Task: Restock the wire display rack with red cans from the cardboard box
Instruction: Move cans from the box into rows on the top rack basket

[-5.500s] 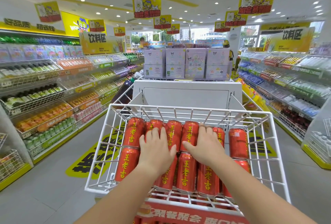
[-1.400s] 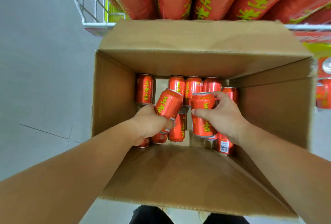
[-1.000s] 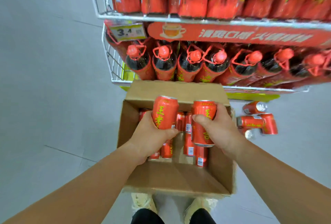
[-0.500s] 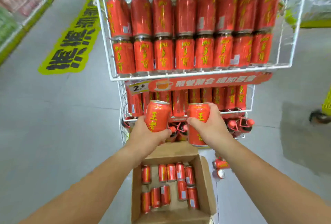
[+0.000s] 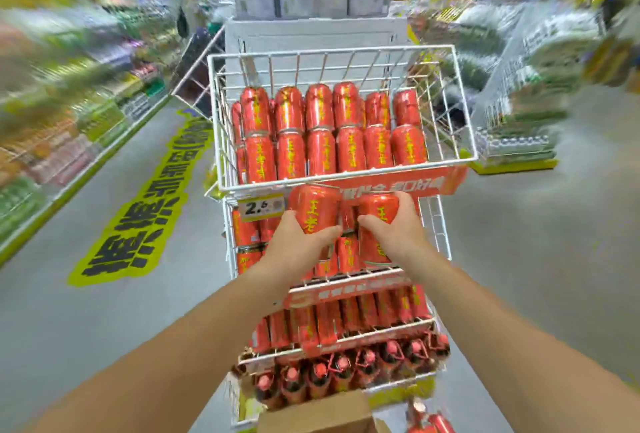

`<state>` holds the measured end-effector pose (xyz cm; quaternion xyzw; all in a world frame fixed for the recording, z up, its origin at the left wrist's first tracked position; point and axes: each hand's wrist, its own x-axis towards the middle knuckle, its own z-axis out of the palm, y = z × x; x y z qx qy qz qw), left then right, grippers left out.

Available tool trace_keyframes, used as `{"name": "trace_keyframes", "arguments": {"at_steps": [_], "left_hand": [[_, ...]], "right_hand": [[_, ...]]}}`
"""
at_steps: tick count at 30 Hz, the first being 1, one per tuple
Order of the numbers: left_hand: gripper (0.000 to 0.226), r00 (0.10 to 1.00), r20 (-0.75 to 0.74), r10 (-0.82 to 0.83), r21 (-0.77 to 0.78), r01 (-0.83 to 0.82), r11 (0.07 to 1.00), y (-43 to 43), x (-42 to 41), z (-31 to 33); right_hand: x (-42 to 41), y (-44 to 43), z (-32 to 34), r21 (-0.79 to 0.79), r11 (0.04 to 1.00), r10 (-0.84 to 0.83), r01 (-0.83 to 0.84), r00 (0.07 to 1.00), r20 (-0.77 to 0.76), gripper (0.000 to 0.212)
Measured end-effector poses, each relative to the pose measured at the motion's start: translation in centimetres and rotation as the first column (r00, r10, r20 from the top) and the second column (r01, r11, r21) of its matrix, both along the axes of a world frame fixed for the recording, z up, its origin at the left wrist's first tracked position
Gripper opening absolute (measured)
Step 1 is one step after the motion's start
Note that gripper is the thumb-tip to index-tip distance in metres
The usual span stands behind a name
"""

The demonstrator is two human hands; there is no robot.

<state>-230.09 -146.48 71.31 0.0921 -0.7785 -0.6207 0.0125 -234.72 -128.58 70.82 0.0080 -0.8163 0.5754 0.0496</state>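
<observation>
Here, left hand (image 5: 297,248), right hand (image 5: 399,234), gripping 王老吉 cans (image 5: 317,206)

Price tag (image 5: 260,207): "2.", last digit unclear. Red can (image 5: 313,208): "王老".

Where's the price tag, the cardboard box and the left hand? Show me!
price tag (image 5: 262,207), head view, on the printed number.
cardboard box (image 5: 313,413), head view, on its top flap at the picture's bottom edge.
left hand (image 5: 299,247), head view, on the back of the hand, which grips a red can (image 5: 317,207).
</observation>
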Motion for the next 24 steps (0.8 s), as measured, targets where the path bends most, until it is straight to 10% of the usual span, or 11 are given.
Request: {"name": "trace_keyframes", "arguments": {"at_steps": [9,16,24], "left_hand": [[0.031,0.989,-0.107,0.101,0.090,-0.091,0.992,4.8,-7.5,9.5],[0.060,0.968,-0.114,0.223,0.149,-0.206,0.967,9.8,-17.5,11.7],[0.074,0.904,-0.210,0.372,-0.167,-0.408,0.898,11.6,-27.5,11.0]], "right_hand": [[-10.4,4.9,10.0,-0.104,0.993,0.044,-0.059,0.989,-0.143,0.053],[-22.2,8.7,12.1,-0.027,0.995,0.091,-0.093,0.993,-0.076,0.079],[-31.6,7.8,11.4,0.000,0.999,0.052,-0.052,0.996,-0.075,0.068]]}}
